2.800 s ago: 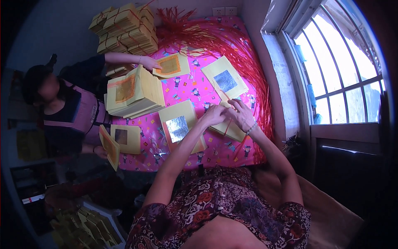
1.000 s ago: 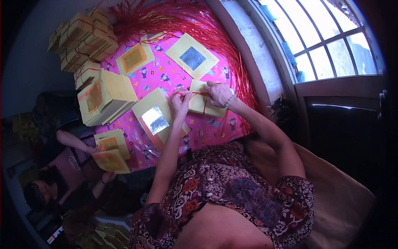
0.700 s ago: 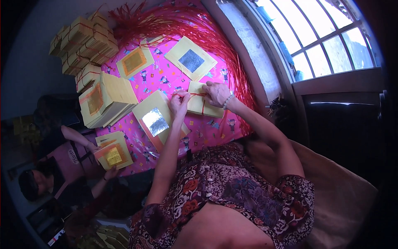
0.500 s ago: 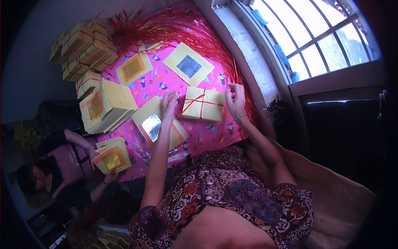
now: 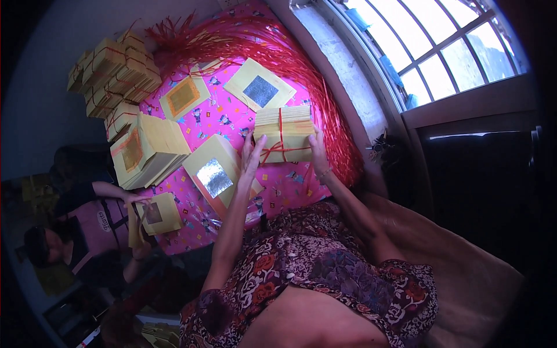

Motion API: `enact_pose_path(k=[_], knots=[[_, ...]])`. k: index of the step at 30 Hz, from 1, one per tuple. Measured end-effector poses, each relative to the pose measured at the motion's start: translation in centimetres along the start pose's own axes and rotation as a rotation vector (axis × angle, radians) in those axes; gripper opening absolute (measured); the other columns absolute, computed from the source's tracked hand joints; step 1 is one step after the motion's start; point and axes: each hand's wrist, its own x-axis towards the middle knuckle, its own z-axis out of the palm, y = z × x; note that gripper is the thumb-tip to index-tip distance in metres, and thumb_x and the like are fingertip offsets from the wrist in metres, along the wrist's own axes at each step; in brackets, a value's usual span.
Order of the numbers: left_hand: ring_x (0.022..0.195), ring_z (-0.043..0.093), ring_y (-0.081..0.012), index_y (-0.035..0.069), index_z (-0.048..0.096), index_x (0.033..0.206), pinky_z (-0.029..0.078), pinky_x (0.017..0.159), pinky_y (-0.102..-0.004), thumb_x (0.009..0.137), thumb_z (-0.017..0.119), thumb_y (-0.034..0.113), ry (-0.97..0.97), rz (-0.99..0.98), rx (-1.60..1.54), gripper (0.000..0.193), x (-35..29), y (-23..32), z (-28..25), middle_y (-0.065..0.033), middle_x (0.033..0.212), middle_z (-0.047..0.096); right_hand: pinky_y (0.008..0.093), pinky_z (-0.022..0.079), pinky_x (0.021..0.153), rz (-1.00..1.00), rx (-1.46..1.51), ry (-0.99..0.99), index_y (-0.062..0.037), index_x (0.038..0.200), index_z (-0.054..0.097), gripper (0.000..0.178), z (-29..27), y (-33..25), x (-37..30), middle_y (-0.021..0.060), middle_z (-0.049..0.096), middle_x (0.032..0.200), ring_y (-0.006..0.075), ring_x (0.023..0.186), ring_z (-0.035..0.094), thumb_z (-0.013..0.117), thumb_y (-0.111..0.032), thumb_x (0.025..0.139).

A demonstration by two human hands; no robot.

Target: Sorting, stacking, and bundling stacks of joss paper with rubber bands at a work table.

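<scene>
Both my hands grip a thick bundle of yellow paper sheets, tied crosswise with red plastic string and tipped so its layered edge shows. My left hand presses its left side with the thumb toward me. On the right side, my right hand holds it with fingers along the edge; some fingertips are hidden behind the bundle. A yellow sheet with a silver square lies partly under my left forearm. Beyond the bundle, another yellow sheet with a dull silver square rests on the pink patterned tablecloth.
Long red plastic strings spread along the table's far and right edges. Tied bundles are stacked at the far left, near a tall loose pile of sheets. A co-worker handles yellow sheets at the left. A barred window is at right.
My hands have come down onto the tied bundle, which was lying flat, and it is now lifted and tipped. The co-worker's hands have shifted on their sheets.
</scene>
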Motion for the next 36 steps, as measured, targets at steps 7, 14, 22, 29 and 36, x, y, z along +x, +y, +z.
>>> enact_pose_path(k=[7, 14, 22, 29, 36], knots=[[0.115, 0.051, -0.0200, 0.001, 0.039, 0.137, 0.039, 0.098, -0.0334, 0.096, 0.053, 0.024, 0.319, 0.218, 0.117, 0.048, -2.2, -3.5, 3.5, -0.0133, 0.127, 0.054, 0.0347, 0.024, 0.110, 0.039, 0.049, -0.079, 0.0038, 0.139, 0.031, 0.054, -1.2, 4.6, -0.9, 0.0146, 0.038, 0.137, 0.0231, 0.130, 0.034, 0.043, -0.028, 0.097], [0.114, 0.052, -0.0170, 0.001, 0.045, 0.135, 0.040, 0.097, -0.0312, 0.097, 0.051, 0.021, 0.369, 0.184, -0.004, 0.043, -1.3, -5.4, 2.3, -0.0122, 0.125, 0.056, 0.0341, 0.022, 0.112, 0.138, -0.045, 0.010, 0.0001, 0.144, 0.026, 0.054, 1.2, 4.3, -0.3, 0.0173, 0.032, 0.145, 0.0244, 0.135, 0.028, 0.041, -0.026, 0.100], [0.114, 0.053, -0.0188, -0.001, 0.041, 0.137, 0.040, 0.098, -0.0298, 0.097, 0.052, 0.022, 0.367, 0.214, 0.116, 0.047, 2.2, -5.6, 0.3, -0.0132, 0.125, 0.057, 0.0345, 0.022, 0.112, 0.119, -0.215, 0.097, 0.0055, 0.143, 0.024, 0.063, 0.5, 4.2, 3.3, 0.0209, 0.030, 0.147, 0.0277, 0.138, 0.027, 0.043, -0.035, 0.099], [0.120, 0.051, -0.0303, 0.007, 0.037, 0.139, 0.040, 0.098, -0.0380, 0.095, 0.047, 0.047, 0.215, -0.121, 0.248, 0.060, 3.9, -4.7, 0.2, -0.0186, 0.129, 0.054, 0.0365, 0.037, 0.102, 0.157, -0.321, -0.030, -0.0015, 0.141, 0.031, 0.061, 1.9, 2.5, 4.8, 0.0221, 0.044, 0.133, 0.0294, 0.122, 0.046, 0.051, -0.036, 0.095], [0.118, 0.050, -0.0249, 0.004, 0.037, 0.140, 0.038, 0.099, -0.0346, 0.096, 0.046, 0.047, 0.157, -0.152, 0.114, 0.062, 3.8, -2.8, 0.7, -0.0179, 0.129, 0.052, 0.0343, 0.038, 0.098, 0.198, -0.129, -0.060, 0.0011, 0.133, 0.036, 0.057, 1.2, 3.5, 5.8, 0.0160, 0.051, 0.119, 0.0225, 0.111, 0.050, 0.053, -0.037, 0.094]])
